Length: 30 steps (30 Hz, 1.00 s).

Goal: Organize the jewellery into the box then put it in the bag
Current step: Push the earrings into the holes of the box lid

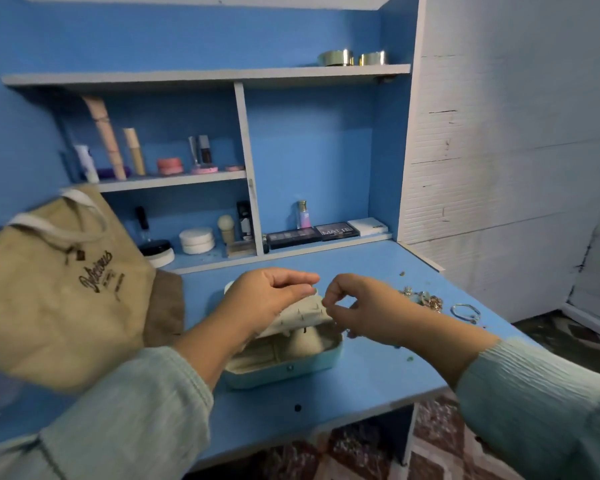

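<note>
Fixing a small piece to the earring panel of the open jewellery box.

The pale blue jewellery box (284, 362) sits open on the blue desk (361, 375), its cream holed panel (305, 315) lifted up. The left hand (264, 299) holds that panel by its top edge, fingers curled over it; the right hand (357, 306) pinches something tiny at the panel's right edge, too small to name. More jewellery waits to the right: a tangled gold heap (426, 299) and a silver bangle (465, 311). The burlap tote bag (59, 289) stands left of the box. To do this well, I judge the panel should be kept steady and taut while the piece goes squarely through one hole.
</note>
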Tool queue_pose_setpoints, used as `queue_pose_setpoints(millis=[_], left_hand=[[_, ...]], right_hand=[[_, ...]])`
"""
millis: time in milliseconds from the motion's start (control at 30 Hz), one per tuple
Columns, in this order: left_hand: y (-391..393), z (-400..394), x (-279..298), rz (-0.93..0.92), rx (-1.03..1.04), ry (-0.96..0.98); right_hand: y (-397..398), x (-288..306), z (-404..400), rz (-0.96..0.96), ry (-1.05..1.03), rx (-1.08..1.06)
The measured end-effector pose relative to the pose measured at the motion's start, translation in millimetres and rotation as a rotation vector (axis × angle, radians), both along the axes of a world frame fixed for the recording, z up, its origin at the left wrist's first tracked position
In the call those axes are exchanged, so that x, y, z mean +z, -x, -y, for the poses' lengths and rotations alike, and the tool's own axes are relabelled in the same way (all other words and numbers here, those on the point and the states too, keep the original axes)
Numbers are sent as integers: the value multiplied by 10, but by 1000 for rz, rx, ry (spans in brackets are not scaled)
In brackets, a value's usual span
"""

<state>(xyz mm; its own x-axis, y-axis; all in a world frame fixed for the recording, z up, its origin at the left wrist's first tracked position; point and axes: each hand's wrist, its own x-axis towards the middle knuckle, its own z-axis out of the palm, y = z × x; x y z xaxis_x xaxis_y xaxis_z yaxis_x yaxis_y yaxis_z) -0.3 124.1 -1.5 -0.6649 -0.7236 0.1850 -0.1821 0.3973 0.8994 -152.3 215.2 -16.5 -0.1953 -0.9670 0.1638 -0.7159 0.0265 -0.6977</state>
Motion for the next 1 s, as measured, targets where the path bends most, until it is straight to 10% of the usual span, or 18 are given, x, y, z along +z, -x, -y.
queue_pose_setpoints(millis=[533, 1000], left_hand=[[-406, 188, -170, -317, 269, 73], [-285, 761, -631, 93, 611, 423]], right_hand=[[-230, 7, 330, 22, 204, -205], [-144, -115, 909, -14, 376, -159]])
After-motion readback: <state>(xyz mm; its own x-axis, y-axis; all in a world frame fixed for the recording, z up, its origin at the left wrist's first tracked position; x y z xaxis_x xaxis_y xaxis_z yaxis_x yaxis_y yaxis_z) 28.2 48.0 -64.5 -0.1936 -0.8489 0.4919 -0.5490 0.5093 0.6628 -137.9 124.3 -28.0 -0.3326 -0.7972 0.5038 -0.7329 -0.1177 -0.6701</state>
